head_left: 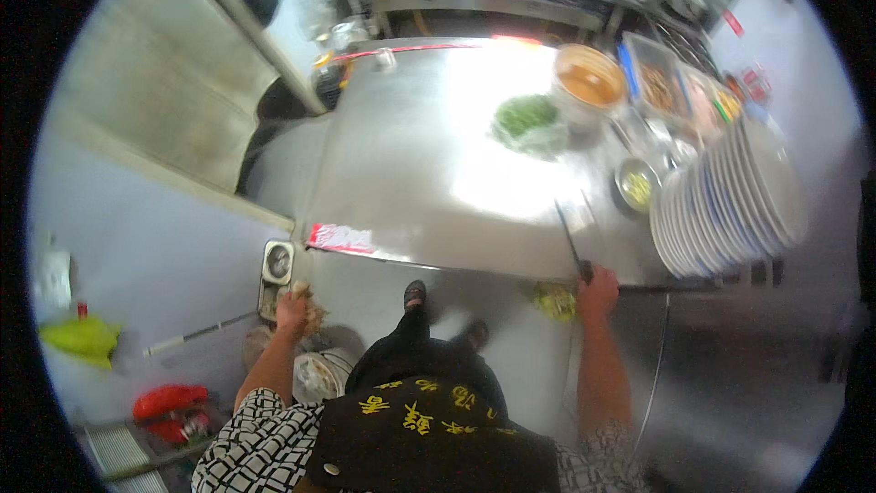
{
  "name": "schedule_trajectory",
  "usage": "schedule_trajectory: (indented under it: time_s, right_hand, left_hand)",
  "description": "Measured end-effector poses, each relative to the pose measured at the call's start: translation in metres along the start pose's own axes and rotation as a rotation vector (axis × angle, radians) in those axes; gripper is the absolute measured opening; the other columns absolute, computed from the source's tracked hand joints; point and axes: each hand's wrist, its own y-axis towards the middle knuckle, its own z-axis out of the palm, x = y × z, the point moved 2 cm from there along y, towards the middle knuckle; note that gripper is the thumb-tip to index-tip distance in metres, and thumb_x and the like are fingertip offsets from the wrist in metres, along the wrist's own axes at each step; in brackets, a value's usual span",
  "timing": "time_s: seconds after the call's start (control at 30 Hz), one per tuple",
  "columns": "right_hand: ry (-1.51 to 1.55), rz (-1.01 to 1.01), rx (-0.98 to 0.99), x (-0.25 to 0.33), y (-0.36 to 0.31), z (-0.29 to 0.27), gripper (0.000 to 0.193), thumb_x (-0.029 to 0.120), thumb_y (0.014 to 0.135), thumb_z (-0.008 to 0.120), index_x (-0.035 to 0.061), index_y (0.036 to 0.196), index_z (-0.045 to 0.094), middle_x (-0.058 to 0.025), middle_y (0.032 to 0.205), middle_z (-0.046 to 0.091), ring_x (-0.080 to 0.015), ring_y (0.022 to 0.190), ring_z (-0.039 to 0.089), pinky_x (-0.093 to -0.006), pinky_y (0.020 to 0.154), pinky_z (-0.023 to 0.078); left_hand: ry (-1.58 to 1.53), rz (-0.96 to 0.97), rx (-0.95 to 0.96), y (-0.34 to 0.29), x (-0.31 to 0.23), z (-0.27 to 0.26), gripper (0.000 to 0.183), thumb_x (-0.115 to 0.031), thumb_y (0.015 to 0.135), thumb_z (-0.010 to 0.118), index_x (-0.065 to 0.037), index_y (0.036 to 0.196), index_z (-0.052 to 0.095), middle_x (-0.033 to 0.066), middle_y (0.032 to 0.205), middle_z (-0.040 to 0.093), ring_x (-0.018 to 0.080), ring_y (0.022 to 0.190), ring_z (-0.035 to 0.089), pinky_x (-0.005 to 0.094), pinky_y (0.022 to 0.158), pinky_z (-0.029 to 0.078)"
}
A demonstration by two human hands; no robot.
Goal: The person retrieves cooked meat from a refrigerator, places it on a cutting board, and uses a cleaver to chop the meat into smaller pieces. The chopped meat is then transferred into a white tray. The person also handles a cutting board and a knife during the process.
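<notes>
My right hand [599,294] is closed round the dark handle of a knife [569,236] at the near right edge of the steel table [401,164]. The blade points away from me over the tabletop. My left hand [292,312] is off the table's near left corner, closed on a pale brown, lumpy bunch [315,318] whose kind I cannot make out. Below that hand stands a white bucket [319,374] with pale contents. Beside it, a metal container [278,261] sits by the wall. Yellow-green pieces [555,301] show below the table edge near my right hand.
A tall stack of white plates [730,196] leans at the right. Near it are a small bowl [636,184] of chopped bits, a tub of orange-brown liquid [591,82] and a bag of greens [529,119]. A red-edged packet [339,237] lies on the near left corner.
</notes>
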Motion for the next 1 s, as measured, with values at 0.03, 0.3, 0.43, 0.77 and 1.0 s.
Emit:
schedule_trajectory:
  time_s: [0.03,0.3,0.43,0.77,1.0]
  right_hand:
    - [0.080,-0.041,-0.030,0.017,0.000,-0.002,0.030,0.016,0.081,0.063,0.0017,0.107,0.059,-0.0193,0.106,0.056,-0.0383,0.099,0.055,-0.0463,0.085,0.047]
    - [1.524,0.103,1.104,0.295,-0.093,0.012,0.063,0.050,0.092,0.053,0.0086,0.137,0.040,-0.0132,0.128,0.053,-0.0279,0.111,0.056,-0.0388,0.095,0.047]
    - [2.303,0.082,1.663,0.402,-0.119,-0.006,0.064,0.048,0.095,0.047,0.0076,0.143,0.033,-0.0167,0.135,0.048,-0.0300,0.118,0.054,-0.0398,0.098,0.048]
    - [1.352,-0.333,1.190,0.573,-0.155,0.068,0.038,0.023,0.100,0.041,0.0019,0.131,0.044,-0.0147,0.118,0.058,-0.0229,0.104,0.060,-0.0363,0.087,0.052]
    - [1.332,-0.027,0.712,0.623,-0.033,0.046,0.041,0.033,0.093,0.059,-0.0005,0.117,0.056,-0.0084,0.105,0.062,-0.0188,0.090,0.060,-0.0340,0.077,0.051]
  left_hand:
    - [-0.035,0.027,-0.055,-0.008,0.003,0.001,0.029,-0.027,0.094,0.050,-0.004,0.109,0.060,0.0150,0.101,0.065,0.0301,0.093,0.062,0.0379,0.083,0.049]
    - [-0.400,1.044,-0.016,-0.072,-0.236,-0.057,0.034,-0.023,0.099,0.049,-0.005,0.127,0.054,0.0088,0.113,0.061,0.0196,0.104,0.058,0.0343,0.092,0.045]
    - [-1.653,0.501,0.950,-0.068,-0.212,-0.061,0.051,-0.041,0.101,0.036,-0.002,0.129,0.053,0.0166,0.123,0.060,0.0294,0.108,0.059,0.0401,0.094,0.046]
    - [-1.928,0.167,0.944,0.049,-0.030,-0.078,0.059,-0.048,0.099,0.037,0.002,0.127,0.051,0.0180,0.116,0.062,0.0322,0.104,0.061,0.0452,0.092,0.048]
    - [-1.814,0.159,0.618,0.089,0.054,-0.137,0.054,-0.044,0.097,0.047,-0.004,0.133,0.046,0.0172,0.119,0.060,0.0296,0.108,0.060,0.0423,0.095,0.046]
